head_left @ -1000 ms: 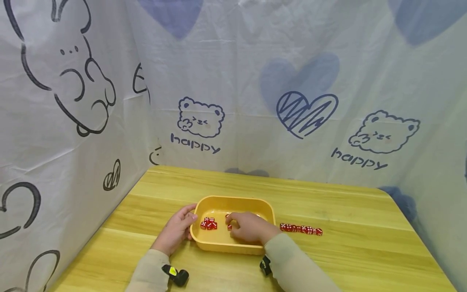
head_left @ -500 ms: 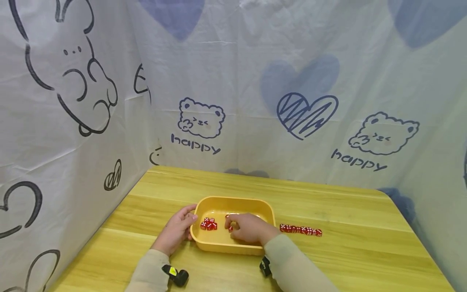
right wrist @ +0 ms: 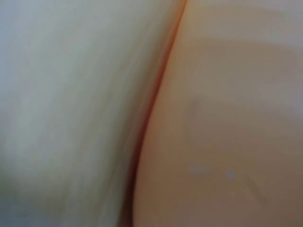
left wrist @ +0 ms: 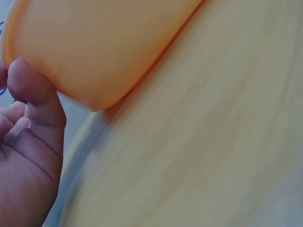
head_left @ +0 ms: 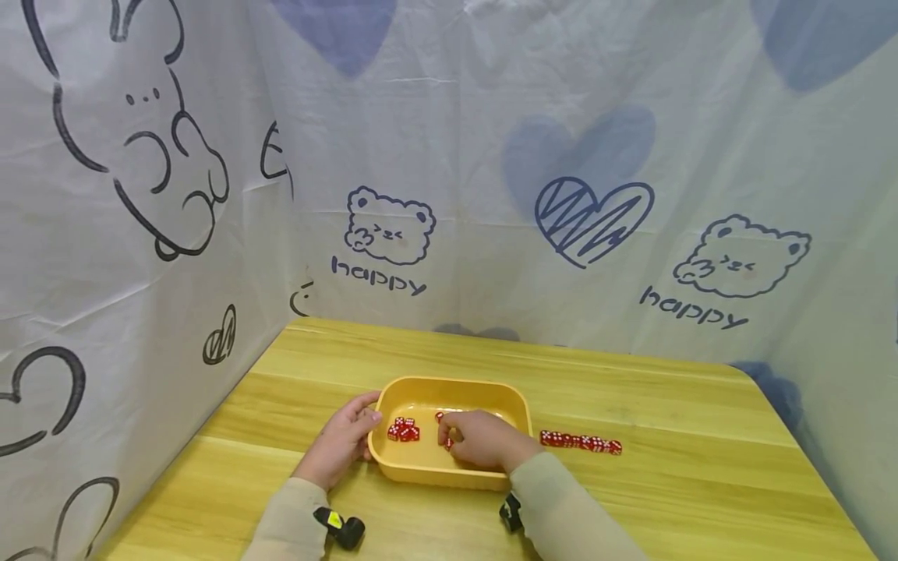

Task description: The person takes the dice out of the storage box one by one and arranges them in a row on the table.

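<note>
A yellow plastic tray point(head_left: 435, 474) sits on the table. My left hand point(head_left: 338, 441) grips its left end, thumb over the rim and fingers outside; the left wrist view shows the thumb point(left wrist: 35, 90) bent at the rim. My right hand point(head_left: 484, 439) reaches inside the tray, thumb and forefinger curled around a red die point(head_left: 449, 444) and partly hiding it. Just beyond the fingertips lies another die point(head_left: 439, 417). Several red dice point(head_left: 404, 430) with white dots are bunched at the tray's left end. The right wrist view shows only the tray's side point(right wrist: 222, 118) and the tabletop, blurred.
To the right of the tray, a row of several red dice point(head_left: 581, 442) lies end to end on the wood-grain table point(head_left: 631, 397). White printed curtains point(head_left: 477, 257) stand behind and at the sides. Black wrist devices point(head_left: 341, 530) sit on the sleeves.
The right hand's thumb and forefinger have closed in on the nearer die, which has shifted slightly toward the person. The left hand and the dice row stay put.
</note>
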Demonstrator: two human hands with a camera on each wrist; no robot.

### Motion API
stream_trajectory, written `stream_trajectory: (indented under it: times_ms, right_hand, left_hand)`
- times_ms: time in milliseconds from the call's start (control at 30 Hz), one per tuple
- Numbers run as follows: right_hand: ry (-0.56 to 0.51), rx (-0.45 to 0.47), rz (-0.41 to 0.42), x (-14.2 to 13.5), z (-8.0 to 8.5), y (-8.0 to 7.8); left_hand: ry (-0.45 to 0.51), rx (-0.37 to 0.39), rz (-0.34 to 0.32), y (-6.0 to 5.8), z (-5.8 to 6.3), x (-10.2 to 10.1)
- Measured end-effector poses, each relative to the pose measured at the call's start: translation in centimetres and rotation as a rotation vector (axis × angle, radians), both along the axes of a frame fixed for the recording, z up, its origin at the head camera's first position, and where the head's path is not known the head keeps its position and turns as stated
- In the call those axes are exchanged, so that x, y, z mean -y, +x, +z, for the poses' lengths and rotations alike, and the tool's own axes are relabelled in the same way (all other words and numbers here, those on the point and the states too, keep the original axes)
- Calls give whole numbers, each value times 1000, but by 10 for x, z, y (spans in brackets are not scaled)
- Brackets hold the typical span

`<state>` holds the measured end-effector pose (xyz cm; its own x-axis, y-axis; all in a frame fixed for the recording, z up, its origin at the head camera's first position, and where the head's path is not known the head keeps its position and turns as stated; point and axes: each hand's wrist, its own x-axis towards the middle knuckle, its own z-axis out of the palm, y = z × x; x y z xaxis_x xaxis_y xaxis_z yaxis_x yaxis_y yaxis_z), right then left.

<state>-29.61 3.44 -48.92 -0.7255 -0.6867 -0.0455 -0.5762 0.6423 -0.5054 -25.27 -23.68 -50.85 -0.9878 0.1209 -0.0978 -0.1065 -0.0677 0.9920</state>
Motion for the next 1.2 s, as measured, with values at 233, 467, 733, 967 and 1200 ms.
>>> stream_trajectory:
  times_ms: [233,467,733,967,1200]
  right_hand:
    - [-16,-16,-4,0,7,4]
    - [-36,-31,-54,-2,11,5]
    - [-70,-31,-105,-5,21,7]
    - [-67,-69,-138,-10,32,9]
    - [-83,-127,-123,-19,40,10]
  left_hand:
    - [-1,-4,-11,-1,0,0]
    - [3,-4,-12,-1,1,-1]
    - [8,-2,-13,-1,1,-1]
    - [3,-5,-17,-1,0,0]
    - [2,-9,-22,-1,0,0]
